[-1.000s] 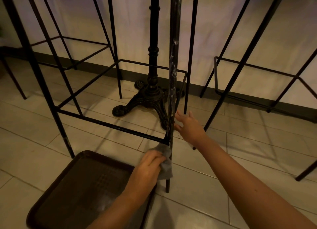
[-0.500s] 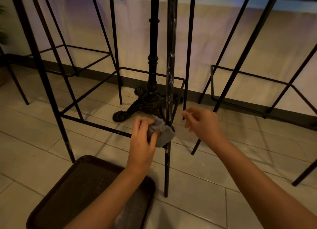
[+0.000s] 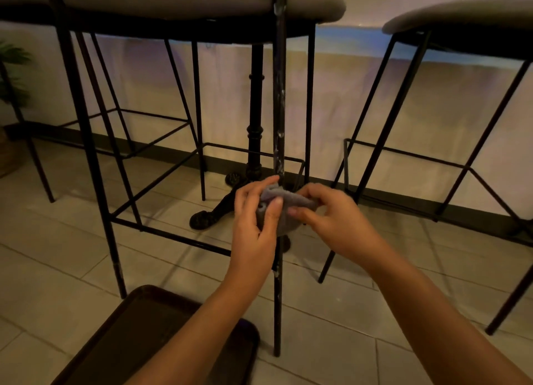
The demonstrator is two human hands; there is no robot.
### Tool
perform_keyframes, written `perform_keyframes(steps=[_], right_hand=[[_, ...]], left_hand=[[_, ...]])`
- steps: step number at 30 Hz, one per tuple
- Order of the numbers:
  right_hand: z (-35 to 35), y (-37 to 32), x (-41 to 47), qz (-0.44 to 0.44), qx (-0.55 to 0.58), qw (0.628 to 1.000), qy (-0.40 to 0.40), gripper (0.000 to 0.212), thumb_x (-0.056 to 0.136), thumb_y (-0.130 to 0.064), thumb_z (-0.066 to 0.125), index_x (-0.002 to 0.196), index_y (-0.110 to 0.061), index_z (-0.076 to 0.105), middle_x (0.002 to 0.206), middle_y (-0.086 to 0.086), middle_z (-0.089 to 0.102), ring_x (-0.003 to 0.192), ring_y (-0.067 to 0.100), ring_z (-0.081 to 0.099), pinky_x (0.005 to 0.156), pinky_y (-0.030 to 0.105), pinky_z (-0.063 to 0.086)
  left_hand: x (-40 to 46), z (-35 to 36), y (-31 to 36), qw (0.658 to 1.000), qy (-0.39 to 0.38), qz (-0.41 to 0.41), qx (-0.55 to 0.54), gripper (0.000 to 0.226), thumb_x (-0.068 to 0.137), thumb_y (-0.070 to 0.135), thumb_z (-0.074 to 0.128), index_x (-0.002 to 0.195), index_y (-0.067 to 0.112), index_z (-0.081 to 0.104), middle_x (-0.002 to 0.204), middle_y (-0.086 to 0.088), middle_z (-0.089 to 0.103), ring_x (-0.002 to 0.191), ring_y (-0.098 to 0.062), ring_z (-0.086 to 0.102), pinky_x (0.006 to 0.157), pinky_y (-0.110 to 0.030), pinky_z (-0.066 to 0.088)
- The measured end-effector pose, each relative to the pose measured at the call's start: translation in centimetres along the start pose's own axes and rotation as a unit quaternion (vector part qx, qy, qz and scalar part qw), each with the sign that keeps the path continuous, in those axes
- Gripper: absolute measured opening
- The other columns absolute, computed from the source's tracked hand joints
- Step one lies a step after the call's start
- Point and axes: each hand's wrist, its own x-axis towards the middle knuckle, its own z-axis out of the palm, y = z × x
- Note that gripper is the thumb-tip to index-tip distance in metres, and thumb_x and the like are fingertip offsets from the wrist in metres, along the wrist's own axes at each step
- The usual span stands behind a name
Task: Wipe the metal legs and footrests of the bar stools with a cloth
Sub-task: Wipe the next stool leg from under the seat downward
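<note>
A grey cloth [image 3: 284,204] is bunched in front of the near black metal leg [image 3: 279,105] of the middle bar stool, at about footrest height. My left hand [image 3: 255,229] grips the cloth from the left, thumb on its front. My right hand [image 3: 331,220] pinches the cloth's right side with its fingertips. The leg is streaked with pale marks above the cloth. The stool's footrest bar [image 3: 170,236] runs left from the leg. Part of the leg is hidden behind the cloth and my hands.
A dark tray [image 3: 121,338] lies on the tiled floor at bottom left. An ornate table pedestal [image 3: 255,142] stands behind the leg. Another stool [image 3: 450,96] stands to the right, and more stool legs to the left. A plant [image 3: 11,76] sits at the far left.
My left hand has brought the cloth up the leg from below the footrest joint. My right hand left the leg and now pinches the cloth. The view tilted up, showing the seats.
</note>
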Motion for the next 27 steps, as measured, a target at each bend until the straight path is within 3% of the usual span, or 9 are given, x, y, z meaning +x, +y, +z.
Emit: perform_keyframes(steps=[2,5,9,13,16,20,23,25,27], right_hand=[[-0.9,-0.9,0.1,0.0,0.036,0.999,0.013,0.006,0.088,-0.022,0.057,0.09,-0.027,0.056,0.088,-0.009,0.058,0.083,0.002,0.056,0.069,0.015,0.05],[-1.8,-2.2,0.8,-0.017,0.041,0.998,0.039,0.006,0.091,-0.019,0.053,0.095,-0.023,0.056,0.092,-0.005,0.06,0.089,0.007,0.057,0.076,0.027,0.053],[-3.0,-4.4,2.8,-0.061,0.046,0.994,0.084,0.009,0.091,-0.015,0.052,0.099,-0.017,0.056,0.093,-0.001,0.061,0.091,0.01,0.058,0.074,0.028,0.053],[-3.7,-6.4,5.6,-0.111,0.077,0.982,0.132,0.011,0.091,-0.014,0.054,0.1,-0.02,0.055,0.097,-0.002,0.062,0.096,0.006,0.059,0.078,0.022,0.054],[-4.4,-8.1,7.7,-0.148,0.113,0.962,0.202,0.018,0.089,-0.012,0.057,0.103,-0.019,0.049,0.096,-0.001,0.062,0.093,0.003,0.06,0.077,0.019,0.053],[-5.6,-10.2,10.8,-0.19,0.112,0.928,0.299,0.026,0.086,-0.009,0.061,0.099,-0.018,0.04,0.092,0.003,0.061,0.079,-0.002,0.058,0.066,0.011,0.047],[-5.8,-10.8,12.9,-0.215,0.077,0.914,0.336,0.026,0.085,-0.008,0.062,0.095,-0.017,0.04,0.084,-0.009,0.052,0.072,-0.013,0.051,0.064,0.006,0.042],[-5.8,-10.7,13.7,-0.226,0.046,0.9,0.371,0.026,0.083,-0.009,0.065,0.092,-0.017,0.042,0.085,-0.01,0.047,0.075,-0.008,0.05,0.065,0.005,0.041],[-5.8,-10.4,14.0,-0.236,-0.014,0.877,0.419,0.022,0.079,-0.014,0.068,0.09,-0.017,0.049,0.093,-0.004,0.044,0.084,0.003,0.048,0.067,0.007,0.041]], left_hand=[[0.4,-0.4,0.5,1.0,-0.009,0.01,0.019,0.035,0.084,0.052,0.048,0.115,0.036,0.048,0.123,0.006,0.043,0.116,-0.008,0.046,0.095,-0.04,0.049],[0.9,-0.8,1.1,0.999,-0.027,-0.023,0.009,0.041,0.073,0.062,0.049,0.109,0.043,0.045,0.12,-0.002,0.049,0.111,-0.014,0.052,0.091,-0.041,0.051],[2.0,-1.0,1.9,1.0,-0.013,-0.021,0.0,0.048,0.072,0.062,0.057,0.111,0.037,0.048,0.114,-0.009,0.052,0.097,-0.013,0.058,0.074,-0.025,0.052],[4.0,-1.4,3.5,0.997,0.075,-0.001,0.025,0.039,0.077,0.045,0.06,0.107,0.022,0.054,0.106,-0.009,0.052,0.084,-0.004,0.051,0.063,-0.005,0.043],[6.0,-1.5,5.1,0.991,0.129,0.014,0.008,0.028,0.078,0.039,0.064,0.1,0.024,0.056,0.104,-0.006,0.05,0.084,0.006,0.047,0.066,-0.001,0.04],[8.8,-1.2,6.0,0.987,0.157,0.042,-0.012,0.03,0.084,0.039,0.059,0.11,0.023,0.056,0.106,-0.004,0.058,0.099,-0.014,0.053,0.081,-0.023,0.047],[10.0,-0.4,6.5,0.982,0.179,0.042,-0.043,0.03,0.089,0.031,0.055,0.118,0.021,0.054,0.105,0.001,0.058,0.098,-0.009,0.055,0.082,-0.024,0.049],[10.3,0.1,6.5,0.979,0.189,0.043,-0.061,0.03,0.091,0.026,0.054,0.121,0.026,0.05,0.099,0.005,0.056,0.094,-0.004,0.055,0.077,-0.018,0.049],[10.4,0.5,6.5,0.976,0.193,0.062,-0.074,0.041,0.091,0.022,0.053,0.127,0.039,0.042,0.102,0.005,0.056,0.096,-0.006,0.056,0.082,-0.02,0.051]])
